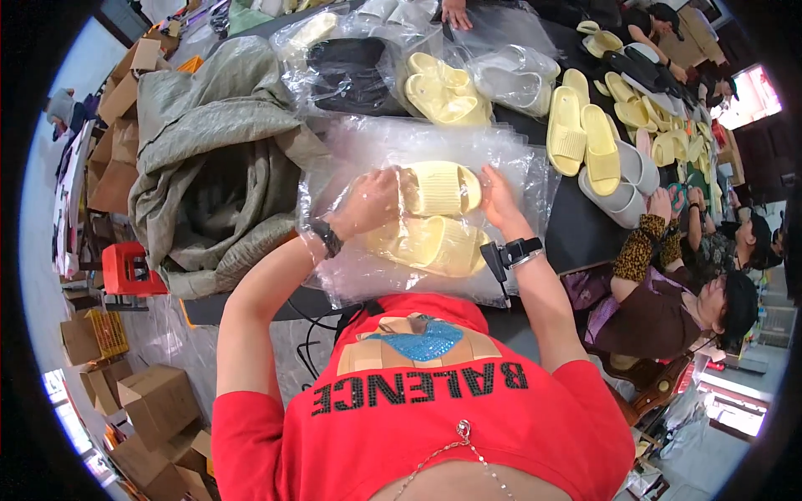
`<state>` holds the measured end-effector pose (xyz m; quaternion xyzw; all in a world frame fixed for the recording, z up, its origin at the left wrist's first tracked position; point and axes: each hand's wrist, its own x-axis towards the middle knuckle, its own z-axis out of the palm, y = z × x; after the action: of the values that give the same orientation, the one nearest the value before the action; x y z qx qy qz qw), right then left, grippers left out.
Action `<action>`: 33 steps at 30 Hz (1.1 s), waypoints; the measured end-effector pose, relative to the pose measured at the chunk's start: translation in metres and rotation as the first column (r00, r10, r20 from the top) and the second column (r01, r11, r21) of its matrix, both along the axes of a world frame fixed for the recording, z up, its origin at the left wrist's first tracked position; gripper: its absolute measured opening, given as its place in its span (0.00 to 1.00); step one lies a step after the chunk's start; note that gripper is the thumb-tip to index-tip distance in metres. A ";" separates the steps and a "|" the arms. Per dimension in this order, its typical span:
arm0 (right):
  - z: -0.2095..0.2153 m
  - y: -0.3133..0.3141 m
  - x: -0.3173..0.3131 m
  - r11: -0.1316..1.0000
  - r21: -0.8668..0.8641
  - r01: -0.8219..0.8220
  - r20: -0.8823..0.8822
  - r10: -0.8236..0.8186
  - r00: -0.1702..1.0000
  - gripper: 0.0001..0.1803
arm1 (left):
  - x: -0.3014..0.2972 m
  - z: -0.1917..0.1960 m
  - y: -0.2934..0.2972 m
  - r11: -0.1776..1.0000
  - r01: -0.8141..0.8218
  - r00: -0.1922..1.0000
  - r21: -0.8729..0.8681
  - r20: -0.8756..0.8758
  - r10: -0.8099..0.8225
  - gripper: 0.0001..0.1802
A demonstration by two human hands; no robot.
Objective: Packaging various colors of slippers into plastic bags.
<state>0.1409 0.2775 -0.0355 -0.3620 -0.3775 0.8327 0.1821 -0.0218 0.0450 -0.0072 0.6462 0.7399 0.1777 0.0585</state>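
Head view, black shirt lettering (422,390), left hand (368,203) curled against yellow slipper (443,188), grip unclear, right hand (501,200) spread

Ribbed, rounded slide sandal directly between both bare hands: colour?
The ribbed, rounded slide sandal is pale yellow; clearest in the head view.

The hands (372,200) flank the upper of two yellow slides (439,190) lying amid clear plastic bags (351,138).

Cardboard boxes (159,405), a yellow crate (111,332) and a red plastic stool (132,271) at left; at right, a co-worker (668,316) in leopard-print sleeves (637,247).
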 end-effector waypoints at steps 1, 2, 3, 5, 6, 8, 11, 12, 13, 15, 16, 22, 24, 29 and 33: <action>0.003 -0.004 -0.001 1.000 0.010 -0.018 -0.021 0.019 1.000 0.07 | 0.015 0.013 0.007 0.998 0.009 1.000 -0.065 -0.016 -0.010 0.37; 0.006 -0.009 -0.002 1.000 0.009 -0.012 -0.020 0.012 1.000 0.07 | 0.025 0.023 0.008 0.992 0.004 0.999 -0.128 -0.038 -0.009 0.38; 0.010 -0.013 -0.003 1.000 0.010 0.001 -0.028 -0.001 1.000 0.08 | 0.028 0.015 0.008 0.996 -0.015 1.000 -0.086 0.003 0.015 0.38; 0.015 -0.018 -0.003 0.999 -0.020 0.026 -0.062 -0.027 0.998 0.10 | 0.038 0.008 0.008 1.000 0.016 0.999 -0.011 -0.034 -0.016 0.37; 0.014 -0.022 -0.004 0.999 -0.019 0.031 -0.061 -0.032 0.998 0.10 | 0.044 0.004 0.007 0.997 0.045 0.996 0.061 -0.074 -0.040 0.36; 0.010 -0.025 -0.004 0.989 0.038 0.140 -0.063 -0.138 0.988 0.10 | 0.054 0.005 0.011 0.990 0.013 0.995 0.140 -0.096 0.001 0.32; 0.019 -0.024 0.002 0.992 -0.114 0.049 -0.164 -0.067 0.984 0.10 | 0.053 0.005 0.012 0.989 -0.125 0.988 0.073 0.096 0.118 0.24; 0.025 -0.018 0.005 0.992 -0.114 0.052 -0.164 -0.071 0.984 0.10 | 0.050 0.002 0.010 0.982 -0.131 0.991 0.138 0.047 0.125 0.22; 0.043 -0.012 0.010 0.999 0.045 0.019 -0.019 -0.018 1.000 0.12 | 0.048 -0.001 0.007 0.970 -0.134 0.991 0.203 0.002 0.137 0.19; 0.054 0.007 0.024 0.980 0.196 -0.015 0.131 -0.011 0.991 0.15 | 0.043 0.015 0.002 0.961 -0.102 0.994 0.256 0.069 0.087 0.18; 0.057 0.016 0.027 0.951 0.299 -0.074 0.225 0.005 0.974 0.16 | 0.041 0.024 0.000 0.946 -0.090 0.990 0.310 0.131 0.051 0.16; 0.052 0.016 0.071 0.928 0.251 -0.276 0.420 0.152 0.894 0.22 | 0.034 0.020 -0.005 0.935 -0.251 0.954 0.251 0.226 0.196 0.16; 0.043 -0.001 0.088 0.869 0.208 -0.449 0.497 0.301 0.814 0.24 | 0.035 0.023 -0.004 0.938 -0.256 0.951 0.232 0.235 0.202 0.16; 0.028 -0.045 0.083 0.843 0.345 -0.412 0.393 0.269 0.879 0.22 | 0.040 0.013 0.003 0.972 -0.211 0.948 0.106 0.265 0.177 0.20; 0.029 -0.049 0.071 0.872 0.299 -0.388 0.386 0.261 0.885 0.21 | 0.043 0.004 0.007 0.993 -0.025 0.997 0.115 0.079 0.016 0.22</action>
<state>0.2117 0.2282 -0.0065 -0.3873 -0.6079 0.6922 0.0355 0.0214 0.0522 -0.0028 0.6337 0.7320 0.2458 0.0478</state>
